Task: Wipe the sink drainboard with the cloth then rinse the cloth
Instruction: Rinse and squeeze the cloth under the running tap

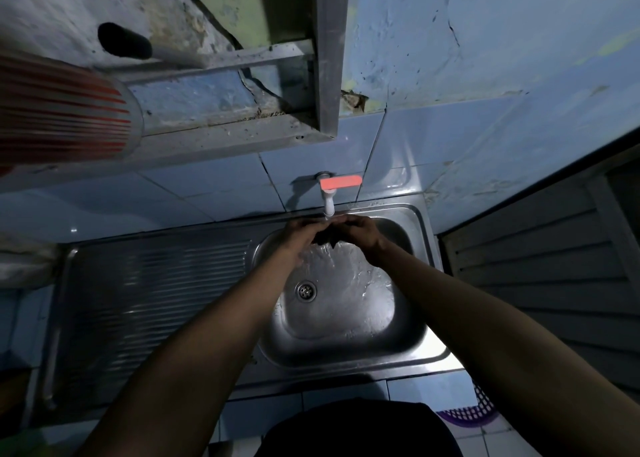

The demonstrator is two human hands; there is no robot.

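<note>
Both my hands meet under the white tap (328, 204), which has a red-orange handle. My left hand (300, 237) and my right hand (360, 234) together clutch a small dark cloth (325, 237), bunched between the fingers and mostly hidden. Water runs off the cloth into the steel sink basin (349, 321) and spreads over its floor beside the drain (305, 290). The ribbed steel drainboard (152, 297) lies to the left of the basin, with nothing on it.
A red-and-white striped cylinder (65, 117) rests on a ledge at the upper left, near a black-tipped handle (124, 40). A metal frame (325, 75) hangs above the tap. A slatted panel (540, 269) stands at the right, a purple basket (474, 411) below it.
</note>
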